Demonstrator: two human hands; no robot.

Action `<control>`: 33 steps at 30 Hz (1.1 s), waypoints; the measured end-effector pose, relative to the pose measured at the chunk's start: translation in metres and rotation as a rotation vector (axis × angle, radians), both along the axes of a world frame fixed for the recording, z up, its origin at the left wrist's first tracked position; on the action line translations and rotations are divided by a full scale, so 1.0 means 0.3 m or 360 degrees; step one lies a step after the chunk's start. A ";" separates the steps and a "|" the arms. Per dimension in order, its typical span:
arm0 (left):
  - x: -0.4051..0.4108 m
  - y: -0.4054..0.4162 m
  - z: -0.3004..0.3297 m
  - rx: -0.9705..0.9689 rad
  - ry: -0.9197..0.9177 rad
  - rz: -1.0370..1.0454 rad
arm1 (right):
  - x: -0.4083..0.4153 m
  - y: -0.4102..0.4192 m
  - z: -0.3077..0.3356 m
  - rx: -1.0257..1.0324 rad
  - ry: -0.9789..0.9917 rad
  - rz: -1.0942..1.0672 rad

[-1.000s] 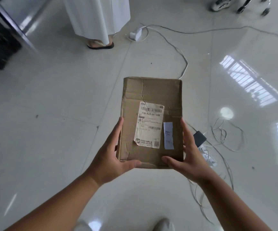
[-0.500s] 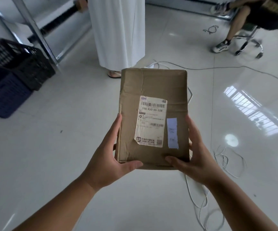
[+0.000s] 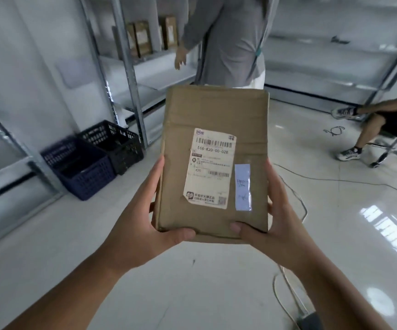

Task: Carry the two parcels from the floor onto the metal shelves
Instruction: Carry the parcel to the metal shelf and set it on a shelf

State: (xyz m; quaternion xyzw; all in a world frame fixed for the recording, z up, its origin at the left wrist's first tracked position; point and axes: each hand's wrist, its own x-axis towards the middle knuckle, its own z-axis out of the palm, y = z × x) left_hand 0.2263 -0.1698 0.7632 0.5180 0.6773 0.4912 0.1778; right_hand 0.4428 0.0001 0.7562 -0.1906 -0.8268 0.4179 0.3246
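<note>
A brown cardboard parcel (image 3: 216, 115) with a white shipping label and a small blue sticker is held up flat in front of me. My left hand (image 3: 145, 215) grips its left edge, thumb on the near end. My right hand (image 3: 273, 215) grips the right edge the same way. Metal shelves (image 3: 131, 67) stand ahead on the left, with several brown parcels (image 3: 142, 39) upright on an upper shelf. More metal shelves (image 3: 335, 55) run along the back right wall. No second parcel shows on the floor.
A person in a grey top (image 3: 230, 39) stands between me and the shelves. A blue crate (image 3: 81, 167) and a black crate (image 3: 114, 144) sit on the floor at left. Another person sits on a swivel chair (image 3: 392, 148) at right. Cables (image 3: 297, 198) trail across the glossy floor.
The parcel has been lifted higher in both hands, and my view has tilted up from the floor to the shelves and the standing person.
</note>
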 end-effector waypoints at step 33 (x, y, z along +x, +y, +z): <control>-0.013 -1.115 1.070 0.0487 0.0683 0.1411 | -0.635 -0.764 1.140 0.0354 0.0357 0.1236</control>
